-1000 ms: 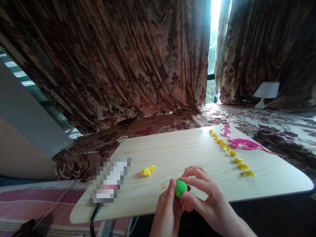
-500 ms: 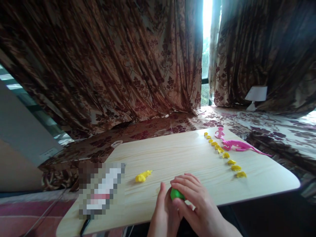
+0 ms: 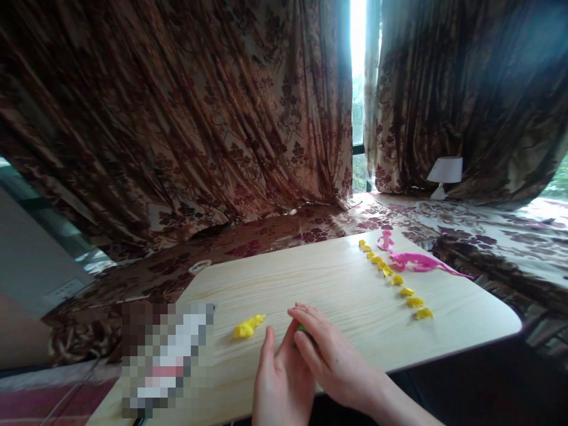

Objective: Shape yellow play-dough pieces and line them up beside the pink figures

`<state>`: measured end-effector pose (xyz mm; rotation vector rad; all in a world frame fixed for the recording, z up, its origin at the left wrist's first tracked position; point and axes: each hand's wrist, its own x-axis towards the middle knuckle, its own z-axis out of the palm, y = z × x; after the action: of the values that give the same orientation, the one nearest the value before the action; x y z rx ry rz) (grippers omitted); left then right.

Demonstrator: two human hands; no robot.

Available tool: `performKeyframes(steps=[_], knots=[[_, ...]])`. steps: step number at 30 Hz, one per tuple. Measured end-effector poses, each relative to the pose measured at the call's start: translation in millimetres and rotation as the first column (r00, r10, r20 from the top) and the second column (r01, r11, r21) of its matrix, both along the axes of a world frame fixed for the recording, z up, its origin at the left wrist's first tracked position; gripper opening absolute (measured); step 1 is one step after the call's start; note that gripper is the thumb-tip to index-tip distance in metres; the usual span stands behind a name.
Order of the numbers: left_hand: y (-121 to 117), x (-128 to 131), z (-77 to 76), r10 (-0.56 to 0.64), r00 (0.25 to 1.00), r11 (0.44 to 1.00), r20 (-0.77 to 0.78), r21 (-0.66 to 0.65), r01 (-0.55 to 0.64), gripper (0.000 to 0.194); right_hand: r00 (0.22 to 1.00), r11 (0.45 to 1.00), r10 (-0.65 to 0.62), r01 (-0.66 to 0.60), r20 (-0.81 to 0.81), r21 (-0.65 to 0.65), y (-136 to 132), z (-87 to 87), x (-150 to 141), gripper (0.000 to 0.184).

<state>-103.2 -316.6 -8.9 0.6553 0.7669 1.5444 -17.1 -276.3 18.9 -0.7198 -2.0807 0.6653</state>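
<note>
A ball of green modelling clay (image 3: 305, 335) is pressed between my two palms, and only a thin strip of it shows. Underneath it lies my left hand (image 3: 284, 381), palm up with the thumb stretched out to the side. My right hand (image 3: 332, 355) covers the ball from above, its fingers lying together across the left fingers. Left of my hands, a yellow lump of clay (image 3: 248, 328) with a thin pointed end rests on the table. Several curved yellow clay pieces (image 3: 396, 280) run in a row on the right, beside a long pink clay shape (image 3: 415, 261) with a tapering tail.
The pale wooden table (image 3: 284, 281) has a pixelated object (image 3: 175, 355) with a black cable at its left. A smaller pink looped piece (image 3: 385, 241) is near the far right corner. Behind stand a white lamp (image 3: 445, 171) and patterned curtains (image 3: 248, 118).
The fingertips that held the green ball have given way to flat palms; my right hand has closed over it, hiding most of it. The whole view has shifted, moving the table's things leftward.
</note>
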Motion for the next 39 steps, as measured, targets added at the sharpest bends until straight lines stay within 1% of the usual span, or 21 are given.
performKeyframes(steps=[1, 3, 5, 6, 7, 8, 9, 11, 12, 14, 16, 18, 20, 24, 26, 27, 29, 31, 34, 37, 39], knots=[[4, 0, 0.8, 0.038, 0.997, 0.999, -0.061, -0.016, -0.039, 0.062, 0.999, 0.999, 0.011, -0.012, 0.034, 0.053, 7, -3.1, -1, 0.04], [10, -1, 1.0, 0.141, 0.975, 0.989, -0.172, -0.019, -0.146, 0.058, 0.996, 0.993, -0.01, 0.0, 0.091, 0.116, 22, -9.0, 0, 0.044], [11, -5, -1.0, 0.233, 0.891, 0.971, -0.39, 0.043, -0.236, 0.053, 0.988, 0.991, -0.03, 0.01, 0.15, 0.137, 36, -14.2, 8, 0.048], [8, -11, -3.5, 0.289, 0.753, 0.955, -0.592, 0.129, -0.266, 0.052, 0.983, 0.99, -0.035, 0.009, 0.183, 0.142, 39, -16.4, 15, 0.049], [4, -19, -7.2, 0.349, 0.542, 0.934, -0.764, 0.236, -0.269, 0.05, 0.975, 0.989, -0.036, 0.003, 0.217, 0.148, 39, -18.4, 23, 0.047], [-1, -28, -12.3, 0.406, 0.313, 0.909, -0.859, 0.343, -0.237, 0.047, 0.968, 0.988, -0.028, -0.011, 0.249, 0.153, 36, -19.9, 31, 0.045], [-7, -39, -18.8, 0.437, 0.119, 0.893, -0.892, 0.413, -0.18, 0.043, 0.959, 0.987, -0.012, -0.034, 0.282, 0.16, 31, -20.7, 37, 0.042], [-19, -58, -34.1, 0.42, -0.184, 0.905, -0.889, 0.426, 0.005, 0.038, 0.933, 0.98, 0.007, -0.078, 0.359, 0.181, 21, -20.0, 41, 0.035], [-24, -65, -41.5, 0.456, -0.324, 0.888, -0.829, 0.451, 0.095, 0.039, 0.912, 0.975, -0.006, -0.085, 0.409, 0.205, 19, -18.5, 38, 0.033], [-33, -72, -52.8, 0.497, -0.531, 0.86, -0.686, 0.472, 0.194, 0.051, 0.87, 0.972, -0.095, -0.024, 0.483, 0.234, 28, -14.3, 27, 0.033], [-38, -72, -57.9, 0.503, -0.641, 0.846, -0.58, 0.482, 0.228, 0.064, 0.854, 0.968, -0.202, 0.1, 0.48, 0.229, 49, -11.3, 20, 0.04], [-40, -70, -58.5, 0.497, -0.685, 0.842, -0.534, 0.488, 0.231, 0.07, 0.827, 0.953, -0.292, 0.207, 0.481, 0.222, 65, -12.9, 27, 0.046], [-41, -68, -58.1, 0.503, -0.696, 0.833, -0.513, 0.502, 0.232, 0.073, 0.806, 0.946, -0.32, 0.24, 0.498, 0.22, 61, -20.1, 45, 0.046], [-43, -66, -58.6, 0.496, -0.691, 0.834, -0.525, 0.51, 0.211, 0.073, 0.798, 0.965, -0.244, 0.144, 0.552, 0.218, 6, -36.6, 68, 0.051], [-45, -64, -58.3, 0.469, -0.688, 0.851, -0.554, 0.492, 0.184, 0.072, 0.826, 0.967, -0.197, 0.075, 0.528, 0.243, -12, -36.0, 56, 0.046], [-47, -63, -57.7, 0.457, -0.686, 0.859, -0.567, 0.481, 0.174, 0.07, 0.836, 0.967, -0.194, 0.077, 0.513, 0.242, -12, -33.3, 45, 0.044], [-48, -62, -56.2, 0.438, -0.686, 0.871, -0.581, 0.462, 0.164, 0.068, 0.832, 0.961, -0.258, 0.167, 0.492, 0.222, 6, -25.7, 23, 0.042], [-48, -62, -55.1, 0.432, -0.689, 0.875, -0.582, 0.454, 0.166, 0.067, 0.82, 0.947, -0.317, 0.243, 0.478, 0.21, 36, -19.8, 15, 0.043], [-45, -65, -56.0, 0.465, -0.685, 0.856, -0.56, 0.483, 0.186, 0.068, 0.79, 0.925, -0.379, 0.326, 0.482, 0.194, 58, -22.1, 36, 0.04], [-44, -66, -58.7, 0.483, -0.674, 0.846, -0.559, 0.497, 0.194, 0.068, 0.776, 0.928, -0.373, 0.319, 0.508, 0.194, 31, -33.8, 66, 0.044], [-45, -64, -58.9, 0.455, -0.667, 0.863, -0.59, 0.478, 0.166, 0.067, 0.788, 0.947, -0.32, 0.25, 0.525, 0.202, 3, -37.7, 68, 0.046]])
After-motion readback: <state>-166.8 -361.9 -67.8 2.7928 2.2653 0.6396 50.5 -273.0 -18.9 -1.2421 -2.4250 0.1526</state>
